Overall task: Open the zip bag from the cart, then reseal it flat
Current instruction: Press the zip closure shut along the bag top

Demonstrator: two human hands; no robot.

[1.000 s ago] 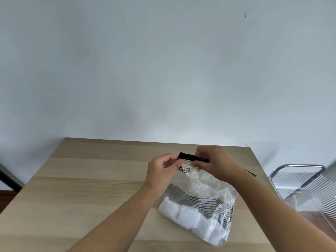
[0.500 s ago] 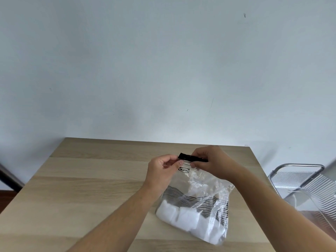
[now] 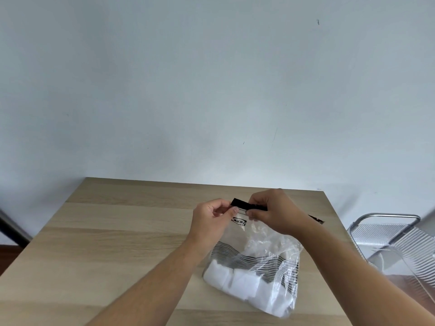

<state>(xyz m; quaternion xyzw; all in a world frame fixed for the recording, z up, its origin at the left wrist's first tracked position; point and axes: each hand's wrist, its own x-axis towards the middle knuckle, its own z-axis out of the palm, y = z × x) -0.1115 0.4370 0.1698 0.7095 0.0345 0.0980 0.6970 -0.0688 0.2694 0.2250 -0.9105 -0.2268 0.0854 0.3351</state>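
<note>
A clear zip bag [image 3: 259,262] with black stripes and a black zip strip lies on the wooden table [image 3: 117,243], holding several white blocks at its near end. My left hand [image 3: 211,220] pinches the bag's top edge just under the black strip's left end. My right hand [image 3: 273,212] pinches the strip from the right, fingers closed over it. The two hands are close together, lifting the bag's mouth a little off the table. Whether the zip is open or closed is hidden by my fingers.
A metal wire cart [image 3: 388,238] stands to the right of the table, with a clear plastic piece leaning on it. A pale wall rises behind the table's far edge. A dark pole [image 3: 11,231] crosses at far left.
The bag's lower end has shifted slightly left on the table. Both hands keep their pinch on the top edge and have barely moved.
</note>
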